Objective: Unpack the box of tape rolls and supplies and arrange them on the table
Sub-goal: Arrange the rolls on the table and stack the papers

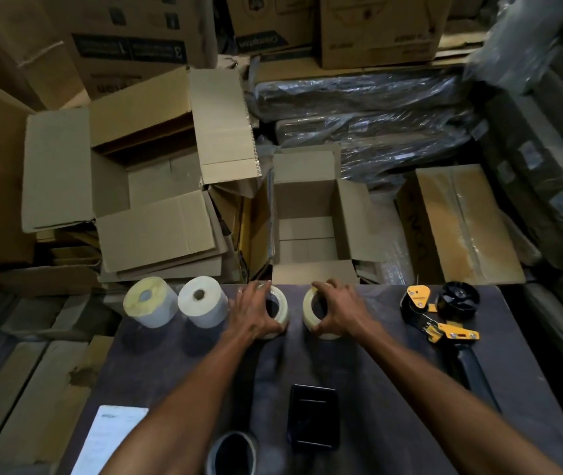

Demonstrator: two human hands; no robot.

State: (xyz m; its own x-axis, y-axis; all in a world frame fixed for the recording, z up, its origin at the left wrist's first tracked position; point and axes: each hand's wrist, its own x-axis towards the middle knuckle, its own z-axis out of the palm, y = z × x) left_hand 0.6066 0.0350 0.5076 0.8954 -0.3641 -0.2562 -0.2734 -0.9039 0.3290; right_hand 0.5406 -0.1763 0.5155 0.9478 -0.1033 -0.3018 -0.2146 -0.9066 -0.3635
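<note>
Two clear tape rolls stand side by side near the far edge of the dark table (369, 389). My left hand (251, 311) grips the left tape roll (279, 311) and my right hand (340, 308) grips the right tape roll (311, 313), fingers curled over their rims. Left of them stand two white label rolls, one yellowish on top (150, 301) and one plain (203, 305). A black and yellow tape dispenser (441, 317) lies at the right. Just beyond the table edge sits the small open cardboard box (307, 231), its inside bare.
A black flat device (312, 416), a dark tape roll (234, 452) and a white paper sheet (110, 437) lie on the near part of the table. A larger open box (143, 186), stacked cartons and plastic-wrapped bundles (359, 111) crowd the floor behind.
</note>
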